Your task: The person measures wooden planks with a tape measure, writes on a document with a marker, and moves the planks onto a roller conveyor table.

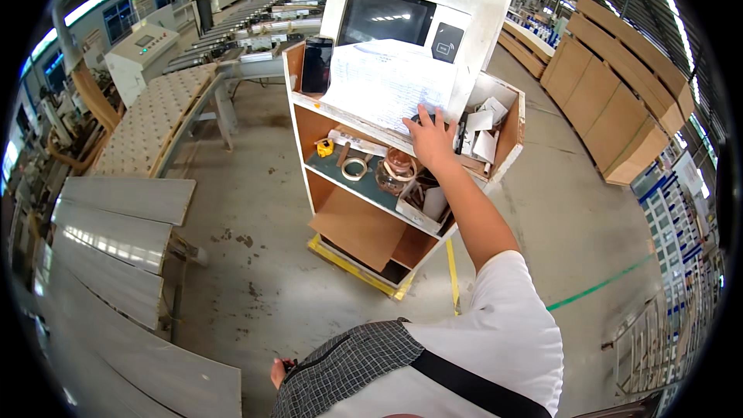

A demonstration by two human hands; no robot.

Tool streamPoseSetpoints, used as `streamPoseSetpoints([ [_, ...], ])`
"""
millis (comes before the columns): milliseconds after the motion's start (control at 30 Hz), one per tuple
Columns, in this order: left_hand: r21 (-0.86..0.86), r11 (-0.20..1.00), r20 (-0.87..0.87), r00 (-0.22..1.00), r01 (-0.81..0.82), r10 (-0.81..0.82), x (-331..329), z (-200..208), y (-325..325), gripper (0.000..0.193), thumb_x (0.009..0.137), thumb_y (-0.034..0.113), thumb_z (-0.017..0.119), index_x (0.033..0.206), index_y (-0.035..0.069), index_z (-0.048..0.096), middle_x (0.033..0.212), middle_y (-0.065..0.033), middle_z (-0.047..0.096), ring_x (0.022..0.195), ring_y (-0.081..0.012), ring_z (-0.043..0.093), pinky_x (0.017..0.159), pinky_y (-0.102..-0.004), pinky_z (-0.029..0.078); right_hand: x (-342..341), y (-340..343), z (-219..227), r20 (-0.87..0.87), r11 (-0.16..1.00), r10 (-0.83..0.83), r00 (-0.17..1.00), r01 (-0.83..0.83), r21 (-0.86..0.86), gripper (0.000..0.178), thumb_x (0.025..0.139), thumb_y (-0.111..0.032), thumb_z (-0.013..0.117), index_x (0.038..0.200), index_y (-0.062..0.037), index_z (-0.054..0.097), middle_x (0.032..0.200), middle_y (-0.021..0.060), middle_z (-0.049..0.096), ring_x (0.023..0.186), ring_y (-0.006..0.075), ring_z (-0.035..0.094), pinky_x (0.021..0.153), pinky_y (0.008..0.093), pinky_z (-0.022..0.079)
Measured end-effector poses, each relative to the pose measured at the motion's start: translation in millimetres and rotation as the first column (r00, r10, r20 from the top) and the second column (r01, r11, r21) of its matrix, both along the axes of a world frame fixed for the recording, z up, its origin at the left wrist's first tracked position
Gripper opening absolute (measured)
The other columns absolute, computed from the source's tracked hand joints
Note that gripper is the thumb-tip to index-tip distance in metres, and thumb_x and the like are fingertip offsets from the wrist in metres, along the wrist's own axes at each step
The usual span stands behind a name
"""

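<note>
My right hand [432,138] reaches forward to the top ledge of a wooden stand [507,143], fingers spread over what looks like a black computer mouse [422,118], mostly hidden beneath them. Under and beside those fingers, a large sheet of paper with handwriting [387,81] leans against the terminal and covers the lower part of its dark screen [387,17]. A black phone [316,66] stands upright at the ledge's left end. Low beside my body, my left hand [279,372] shows only in part; something small and black is by it, and its fingers are mostly hidden.
The shelf below holds a yellow tape measure [325,147], a tape roll [354,169] and a glass jar [395,174]. Grey panels [116,263] lie at left, near a roller conveyor [232,42]. Brown board stacks [604,101] stand at right. Small white packets [486,128] fill the ledge's right compartment.
</note>
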State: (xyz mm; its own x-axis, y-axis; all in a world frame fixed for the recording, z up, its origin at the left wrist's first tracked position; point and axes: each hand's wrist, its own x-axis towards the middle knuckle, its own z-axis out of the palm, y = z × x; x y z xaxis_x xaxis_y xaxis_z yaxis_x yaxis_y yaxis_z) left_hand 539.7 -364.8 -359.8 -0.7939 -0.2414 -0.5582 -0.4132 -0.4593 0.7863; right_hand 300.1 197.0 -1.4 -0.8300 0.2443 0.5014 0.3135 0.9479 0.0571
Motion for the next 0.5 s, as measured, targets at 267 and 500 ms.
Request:
streamPoseSetpoints([
  [267,0.384,0.92,0.074,0.996,-0.079,0.054,-60,103,109,0.023,0.092,0.027,0.055,0.083,0.005,0.058,0.071,-0.0086,0.057,0.065,-0.0222,0.055,0.064,-0.0369,0.049,54,-109,-64,-0.15,0.594,0.756,0.637,-0.764,-0.25,0.036,0.079,-0.024,0.063,0.114,-0.0157,0.06,0.121,0.0129,0.057,0.111,0.0333,0.054,0.09,0.0492,0.041],
  [500,0.463,0.868,-0.017,0.981,0.181,-0.195,-108,156,212,0.047,0.097,0.046,0.042,0.129,0.012,0.047,0.109,-0.0095,0.058,0.101,-0.0266,0.057,0.088,-0.0432,0.049,128,-172,-162,0.04,0.169,0.97,0.24,-0.55,-0.818,0.066,0.08,-0.033,0.066,0.139,-0.0179,0.039,0.13,0.0139,0.051,0.107,0.035,0.058,0.085,0.0447,0.049],
])
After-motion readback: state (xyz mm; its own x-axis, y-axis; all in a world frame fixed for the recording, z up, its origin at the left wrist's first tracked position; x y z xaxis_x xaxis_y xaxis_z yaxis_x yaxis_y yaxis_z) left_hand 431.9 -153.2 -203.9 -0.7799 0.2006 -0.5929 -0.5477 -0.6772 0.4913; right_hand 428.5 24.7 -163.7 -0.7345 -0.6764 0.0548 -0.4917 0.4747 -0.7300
